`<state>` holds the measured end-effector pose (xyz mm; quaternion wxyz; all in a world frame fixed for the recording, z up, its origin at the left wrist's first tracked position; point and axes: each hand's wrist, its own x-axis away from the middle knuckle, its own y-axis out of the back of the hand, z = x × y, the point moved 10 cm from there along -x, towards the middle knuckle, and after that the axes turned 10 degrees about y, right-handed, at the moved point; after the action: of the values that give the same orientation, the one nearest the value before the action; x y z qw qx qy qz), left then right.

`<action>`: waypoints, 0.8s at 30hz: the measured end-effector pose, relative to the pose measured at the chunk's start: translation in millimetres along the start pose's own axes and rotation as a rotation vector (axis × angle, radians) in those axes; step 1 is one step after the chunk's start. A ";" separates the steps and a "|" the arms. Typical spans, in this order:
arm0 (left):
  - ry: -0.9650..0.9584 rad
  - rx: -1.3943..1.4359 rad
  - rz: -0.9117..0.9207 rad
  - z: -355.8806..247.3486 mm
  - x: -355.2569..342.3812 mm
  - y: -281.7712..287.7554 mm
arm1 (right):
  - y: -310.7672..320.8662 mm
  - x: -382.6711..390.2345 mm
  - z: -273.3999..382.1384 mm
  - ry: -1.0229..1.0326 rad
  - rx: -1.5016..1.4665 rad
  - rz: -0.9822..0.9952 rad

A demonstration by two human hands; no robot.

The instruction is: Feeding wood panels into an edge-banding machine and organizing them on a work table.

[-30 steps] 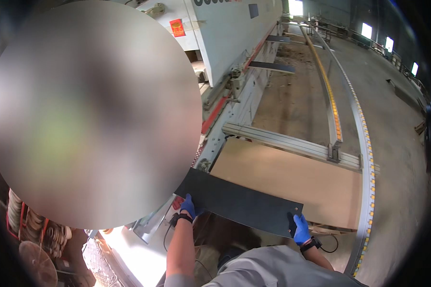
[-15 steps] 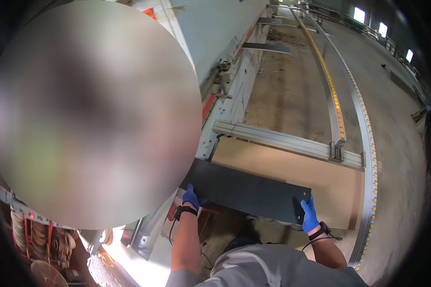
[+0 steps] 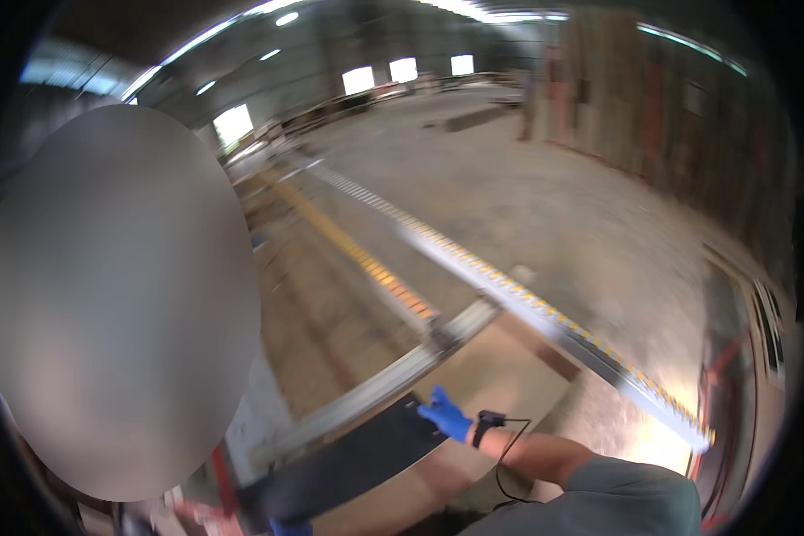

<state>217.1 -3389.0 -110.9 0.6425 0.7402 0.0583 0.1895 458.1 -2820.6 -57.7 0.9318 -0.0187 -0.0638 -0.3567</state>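
the left hand (image 3: 290, 528) is mostly cut off, its grip unreadable; the right hand (image 3: 447, 417) blurs at one end of the dark panel (image 3: 353, 457), hold unclear.

Blue-gloved hands (image 3: 447, 416), black wrist strap (image 3: 481, 431), small black box (image 3: 491, 418), looping cable (image 3: 498, 478), grey sleeve (image 3: 634, 500)

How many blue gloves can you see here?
2: one on the right hand, at the end of the black panel; one on the left hand, mostly cut off by the picture's lower edge. The blurred oval may hide others.
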 end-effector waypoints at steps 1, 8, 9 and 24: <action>0.041 0.016 0.012 -5.9 13.4 15.5 | 9.3 13.1 16.1 0.050 -0.108 -0.079; -0.099 0.105 0.108 -108.7 114.7 85.7 | 87.6 141.0 31.2 0.348 -0.145 -0.081; -0.128 0.106 0.125 -122.4 139.8 90.1 | 111.5 168.9 34.8 0.366 -0.152 -0.141; -1.570 -0.677 0.043 -332.2 744.3 -217.5 | 410.9 649.8 -87.4 -0.183 -0.146 -0.625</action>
<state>819.0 -2798.4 -135.4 0.6794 0.4263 -0.4776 -0.3587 1220.6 -2952.0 -54.0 0.7638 -0.0969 -0.1243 -0.6259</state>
